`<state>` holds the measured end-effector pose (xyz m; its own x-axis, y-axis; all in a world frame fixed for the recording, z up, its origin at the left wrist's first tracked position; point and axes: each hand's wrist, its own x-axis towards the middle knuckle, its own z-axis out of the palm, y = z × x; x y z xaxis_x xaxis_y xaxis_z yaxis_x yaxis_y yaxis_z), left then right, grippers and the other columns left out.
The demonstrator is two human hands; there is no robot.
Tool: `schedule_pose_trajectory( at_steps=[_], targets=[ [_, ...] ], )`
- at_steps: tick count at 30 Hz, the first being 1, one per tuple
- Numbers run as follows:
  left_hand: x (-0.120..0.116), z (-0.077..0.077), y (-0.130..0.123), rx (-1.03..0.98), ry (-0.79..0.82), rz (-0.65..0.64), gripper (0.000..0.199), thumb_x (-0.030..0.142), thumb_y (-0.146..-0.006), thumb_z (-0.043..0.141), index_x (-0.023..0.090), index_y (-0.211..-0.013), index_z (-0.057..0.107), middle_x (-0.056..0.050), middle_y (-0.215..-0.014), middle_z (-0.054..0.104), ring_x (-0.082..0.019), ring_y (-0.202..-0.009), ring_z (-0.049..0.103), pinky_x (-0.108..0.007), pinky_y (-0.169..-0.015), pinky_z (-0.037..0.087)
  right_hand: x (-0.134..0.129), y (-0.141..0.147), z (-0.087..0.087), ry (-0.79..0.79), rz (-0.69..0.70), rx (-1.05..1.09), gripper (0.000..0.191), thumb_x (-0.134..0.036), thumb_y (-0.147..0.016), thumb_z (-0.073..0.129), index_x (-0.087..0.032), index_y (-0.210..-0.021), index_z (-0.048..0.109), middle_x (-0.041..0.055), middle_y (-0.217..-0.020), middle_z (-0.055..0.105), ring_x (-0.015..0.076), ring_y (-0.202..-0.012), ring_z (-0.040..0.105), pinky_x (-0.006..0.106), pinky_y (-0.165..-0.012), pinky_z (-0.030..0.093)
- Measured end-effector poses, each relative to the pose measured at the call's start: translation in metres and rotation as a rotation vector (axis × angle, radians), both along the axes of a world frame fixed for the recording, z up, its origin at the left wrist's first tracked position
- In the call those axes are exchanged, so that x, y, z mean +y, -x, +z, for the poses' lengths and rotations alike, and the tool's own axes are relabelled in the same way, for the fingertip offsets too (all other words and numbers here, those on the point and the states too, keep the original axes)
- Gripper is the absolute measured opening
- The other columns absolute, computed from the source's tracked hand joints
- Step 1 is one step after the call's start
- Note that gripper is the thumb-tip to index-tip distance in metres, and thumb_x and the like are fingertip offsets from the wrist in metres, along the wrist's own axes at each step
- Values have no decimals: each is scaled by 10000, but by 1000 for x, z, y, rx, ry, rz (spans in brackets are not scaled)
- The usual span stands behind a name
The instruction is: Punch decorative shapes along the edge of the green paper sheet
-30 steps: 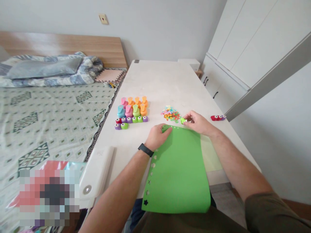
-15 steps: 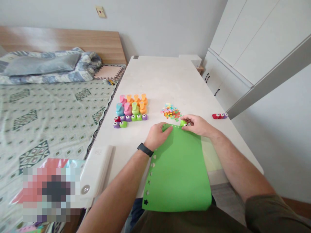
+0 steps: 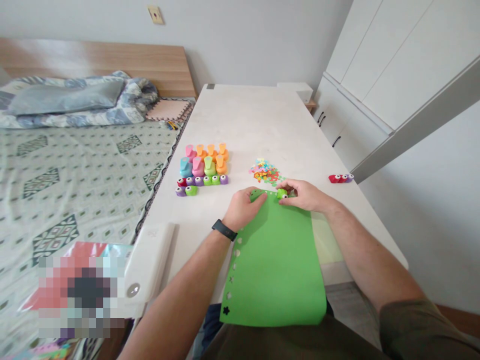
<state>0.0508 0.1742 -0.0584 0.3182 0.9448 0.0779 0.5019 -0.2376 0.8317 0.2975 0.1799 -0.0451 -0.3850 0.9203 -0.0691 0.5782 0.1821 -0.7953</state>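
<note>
A green sheet of paper [image 3: 279,265] lies over the table's near edge and droops toward my lap. Cut-out shapes run down its left edge and along part of its far edge. My left hand [image 3: 247,207] pinches the sheet's far left corner, thumb on top. My right hand [image 3: 300,194] grips a small green craft punch [image 3: 282,194] with fingers and thumb, at the far edge of the sheet. Whether the paper sits inside the punch's slot I cannot tell. Just beyond lies a pile of colourful punched-out paper pieces [image 3: 264,171].
Larger craft punches [image 3: 197,166] and small ones [image 3: 198,181] stand in rows on the left. A few small punches [image 3: 341,178] sit at the right edge. A white machine [image 3: 150,262] lies front left. Pale yellow paper [image 3: 326,240] shows under my right forearm.
My right hand has shifted the green punch slightly toward me and turned it, so it overlaps the sheet's far edge more. My left hand keeps its hold on the paper.
</note>
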Motion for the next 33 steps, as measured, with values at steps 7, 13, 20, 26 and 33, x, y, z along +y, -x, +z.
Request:
schedule_pose_trajectory(
  at_steps=[7, 13, 20, 26, 33],
  targets=[
    [-1, 2, 0, 5, -1, -8, 356, 470, -930, 561, 160, -947, 736, -45, -858, 742, -175, -747, 629, -264, -655, 449, -1, -2, 2, -11, 40, -21, 512, -424, -797, 756, -180, -1243, 692, 60, -1050, 717, 198, -887, 631, 322, -811, 485],
    [-1, 3, 0, -11, -5, -8, 356, 475, -928, 566, 165, -956, 737, -39, -873, 746, -172, -746, 632, -260, -652, 453, -1, -4, 1, 16, 60, 42, 493, -412, -821, 744, -159, -1239, 686, 71, -1058, 711, 197, -886, 628, 324, -821, 484],
    [-2, 3, 0, -13, 16, 7, 346, 483, -926, 573, 175, -957, 728, -33, -869, 741, -172, -752, 636, -261, -644, 455, -2, -3, -1, 16, 65, 87, 498, -392, -813, 771, -153, -1236, 664, 67, -1036, 702, 192, -901, 627, 320, -826, 487],
    [-2, 4, 0, -16, -3, -1, 339, 474, -933, 568, 172, -936, 721, -27, -842, 732, -168, -753, 633, -260, -653, 454, -3, -5, 0, 27, 85, 89, 489, -420, -867, 722, -157, -1274, 655, 85, -1115, 704, 211, -968, 642, 343, -882, 494],
    [-3, 4, 0, -20, 6, -2, 341, 478, -933, 570, 173, -945, 722, -29, -854, 741, -170, -755, 638, -258, -651, 459, -3, -9, -3, 37, 94, 115, 485, -420, -891, 701, -167, -1302, 647, 93, -1131, 704, 221, -991, 645, 360, -901, 510]
  ],
)
